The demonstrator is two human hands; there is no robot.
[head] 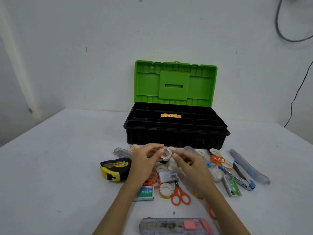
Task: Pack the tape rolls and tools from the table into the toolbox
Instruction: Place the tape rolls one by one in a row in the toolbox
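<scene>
A black toolbox (pixel 176 136) with an upright green lid (pixel 175 82) stands open at the table's back. Orange tape rolls (pixel 171 115) lie in its tray. In front of it my left hand (pixel 145 160) pinches a small tape roll (pixel 166 154) above the pile. My right hand (pixel 189 164) reaches toward the same roll with curled fingers; I cannot tell if it touches. Below lie more tape rolls (pixel 166 190), orange scissors (pixel 179 195), a second pair of scissors (pixel 216 159), a yellow tape measure (pixel 115 168) and staple boxes (pixel 144 193).
A clear utility knife with a pink slider (pixel 176 225) lies near the front edge. A blue-tipped crimping tool (pixel 243 178) and a clear cutter (pixel 249 165) lie to the right. White table surface (pixel 59 167) spreads left. Cables (pixel 294 99) hang on the right wall.
</scene>
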